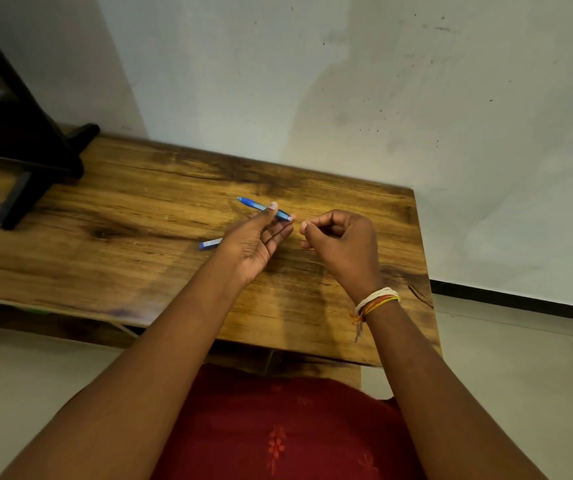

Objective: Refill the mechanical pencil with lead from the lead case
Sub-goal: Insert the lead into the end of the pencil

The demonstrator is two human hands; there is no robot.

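Holding the blue mechanical pencil above the wooden table, your left hand pinches it between the thumb on top and the fingers underneath, so the middle of the barrel is hidden behind your thumb. Its pointed tip shows toward the upper left, and its back end pokes out to the right, just beside your right hand. That hand has its fingers curled in, with thumb and forefinger pressed together close to the pencil's back end. Whether they pinch a lead you cannot tell; anything there is too thin to make out. The blue lead case lies flat on the table to the left of your left hand, its right end covered by your wrist. A dark stand at the table's far left corner is cut off by the frame's edge.
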